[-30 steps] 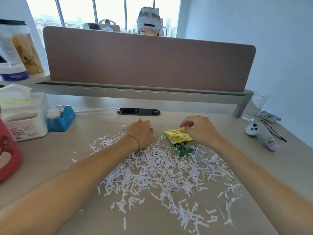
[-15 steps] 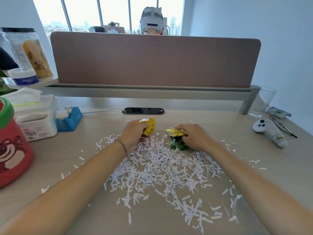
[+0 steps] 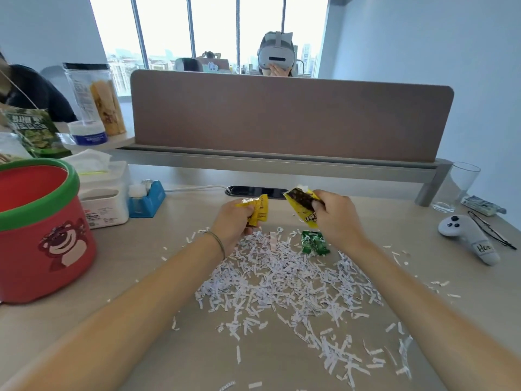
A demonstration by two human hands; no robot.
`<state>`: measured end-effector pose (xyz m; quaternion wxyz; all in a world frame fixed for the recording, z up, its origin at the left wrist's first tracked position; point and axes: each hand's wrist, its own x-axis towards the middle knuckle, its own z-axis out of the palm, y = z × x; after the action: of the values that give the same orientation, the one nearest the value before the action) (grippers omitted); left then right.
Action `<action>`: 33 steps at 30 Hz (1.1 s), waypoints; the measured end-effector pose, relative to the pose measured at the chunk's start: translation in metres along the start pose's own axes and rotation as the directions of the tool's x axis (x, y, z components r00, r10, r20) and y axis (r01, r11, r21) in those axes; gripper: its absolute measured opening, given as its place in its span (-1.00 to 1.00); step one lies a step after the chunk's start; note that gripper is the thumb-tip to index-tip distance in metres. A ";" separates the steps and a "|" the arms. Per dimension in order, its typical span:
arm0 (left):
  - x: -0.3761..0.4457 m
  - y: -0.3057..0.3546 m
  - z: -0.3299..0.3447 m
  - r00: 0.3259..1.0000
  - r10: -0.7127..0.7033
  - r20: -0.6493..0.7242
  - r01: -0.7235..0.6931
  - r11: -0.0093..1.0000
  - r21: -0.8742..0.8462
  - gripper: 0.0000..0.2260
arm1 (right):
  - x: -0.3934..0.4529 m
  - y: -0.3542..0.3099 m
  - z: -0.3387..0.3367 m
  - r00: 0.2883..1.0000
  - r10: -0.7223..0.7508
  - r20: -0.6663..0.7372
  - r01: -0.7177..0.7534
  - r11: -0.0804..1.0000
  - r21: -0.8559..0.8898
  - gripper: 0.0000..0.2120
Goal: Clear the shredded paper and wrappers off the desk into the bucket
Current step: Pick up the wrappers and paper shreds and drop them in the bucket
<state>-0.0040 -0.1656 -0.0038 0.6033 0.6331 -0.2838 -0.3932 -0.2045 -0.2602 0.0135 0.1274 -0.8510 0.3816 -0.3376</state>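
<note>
My left hand point(image 3: 231, 221) is pinched on a crumpled yellow wrapper point(image 3: 258, 210), lifted just behind the paper pile point(image 3: 284, 280). My right hand point(image 3: 335, 218) is closed on a larger yellow wrapper with dark print point(image 3: 303, 206), also raised behind the pile. A green wrapper point(image 3: 314, 243) lies on the pile's far edge (just below my right hand). The shreds spread over the tabletop point(image 3: 141, 277), strays trailing to the pile's right. The red bucket point(image 3: 42, 232) stands well left of the pile, open.
</note>
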 end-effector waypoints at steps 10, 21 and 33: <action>-0.041 0.085 -0.079 0.980 0.140 -0.140 -0.134 0.990 0.047 -0.88 | 0.026 -0.114 0.001 0.989 -0.133 -0.063 0.142 0.975 0.170 -0.78; -0.114 0.162 -0.223 0.859 0.371 -0.353 -0.267 0.913 0.309 -0.85 | 0.051 -0.251 0.032 0.954 -0.299 -0.022 0.290 0.900 0.326 -0.82; -0.138 0.149 -0.314 0.927 0.277 -0.251 0.093 0.480 0.872 -0.83 | 0.050 -0.336 0.072 0.926 -0.376 0.002 0.338 0.833 0.438 -0.80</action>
<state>0.2035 0.1028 0.1530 0.2596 0.8943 -0.3624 -0.0384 0.0575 -0.0726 0.1440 0.2634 -0.8718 0.1260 -0.3934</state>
